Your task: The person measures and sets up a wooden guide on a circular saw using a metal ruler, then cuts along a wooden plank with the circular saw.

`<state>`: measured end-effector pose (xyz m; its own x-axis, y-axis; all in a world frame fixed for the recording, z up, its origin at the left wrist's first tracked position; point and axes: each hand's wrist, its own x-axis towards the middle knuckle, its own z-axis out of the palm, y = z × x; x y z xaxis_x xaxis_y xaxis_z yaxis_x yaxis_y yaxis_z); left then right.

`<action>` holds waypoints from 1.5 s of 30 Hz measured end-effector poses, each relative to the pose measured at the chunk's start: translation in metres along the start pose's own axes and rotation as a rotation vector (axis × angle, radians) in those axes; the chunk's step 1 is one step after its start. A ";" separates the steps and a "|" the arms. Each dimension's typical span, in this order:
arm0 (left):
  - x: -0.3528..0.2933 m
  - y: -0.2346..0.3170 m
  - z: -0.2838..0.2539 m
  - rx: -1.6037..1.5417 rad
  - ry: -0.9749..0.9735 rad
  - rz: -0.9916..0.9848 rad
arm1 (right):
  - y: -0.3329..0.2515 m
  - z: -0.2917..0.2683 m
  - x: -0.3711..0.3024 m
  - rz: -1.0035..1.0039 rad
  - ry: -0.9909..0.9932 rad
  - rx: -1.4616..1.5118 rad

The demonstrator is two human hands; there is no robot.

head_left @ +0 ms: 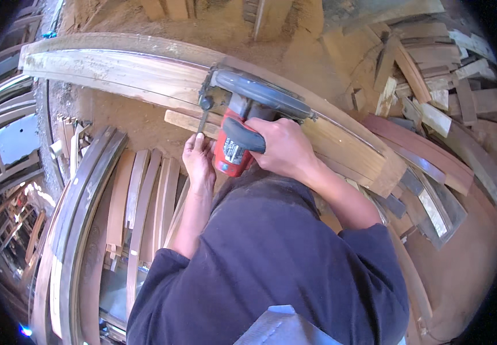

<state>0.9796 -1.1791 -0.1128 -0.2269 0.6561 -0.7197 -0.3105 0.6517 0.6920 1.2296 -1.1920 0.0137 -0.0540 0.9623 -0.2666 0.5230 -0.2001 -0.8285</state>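
A circular saw (pixel 232 150) with a red motor housing and a dark blade guard rests on a long wooden plank (pixel 125 70). My right hand (pixel 287 145) is wrapped around its black handle. At the saw's left side, my left hand (pixel 199 159) pinches the lower end of a thin metal rod (pixel 203 121) that runs up to the front of the saw's base. The plank lies crosswise in front of me, with a long cut line along it. The blade is hidden by the guard and base.
A short wood strip (pixel 185 122) sticks out below the plank. Several long boards (pixel 123 195) lie side by side at my left. Offcuts (pixel 432 75) are heaped at the far right, near a reddish beam (pixel 421 152). Sawdust (pixel 286 43) covers the ground beyond the plank.
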 end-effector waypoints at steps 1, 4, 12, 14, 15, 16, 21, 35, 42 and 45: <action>0.004 0.002 -0.007 0.017 -0.055 0.026 | -0.003 0.000 0.002 -0.007 0.004 0.003; -0.001 0.014 0.003 0.047 -0.098 0.038 | -0.003 0.002 0.006 0.055 -0.028 -0.005; 0.001 0.014 0.005 0.104 -0.032 0.075 | -0.004 0.016 0.011 0.010 0.004 0.037; 0.003 0.016 0.007 0.028 -0.021 0.033 | -0.009 0.018 0.013 -0.014 0.002 0.031; 0.002 0.021 0.012 -0.043 0.008 0.007 | -0.011 0.018 0.015 -0.002 0.005 0.013; 0.003 0.021 0.007 -0.017 -0.033 0.018 | -0.015 0.016 0.013 0.025 0.011 -0.010; 0.013 0.010 0.000 -0.065 -0.041 0.046 | -0.019 0.017 0.014 0.032 0.008 -0.027; 0.039 0.013 0.000 0.121 0.025 0.192 | -0.030 0.020 0.036 0.022 0.027 -0.068; 0.059 -0.005 -0.007 -0.039 0.124 0.160 | -0.043 0.018 0.040 0.055 -0.016 -0.033; 0.054 0.010 -0.009 0.071 0.060 0.166 | -0.038 0.022 0.044 0.006 0.016 -0.056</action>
<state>0.9564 -1.1405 -0.1457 -0.3250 0.7343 -0.5960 -0.1991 0.5629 0.8022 1.1888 -1.1455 0.0227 -0.0371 0.9640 -0.2634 0.5701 -0.1961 -0.7978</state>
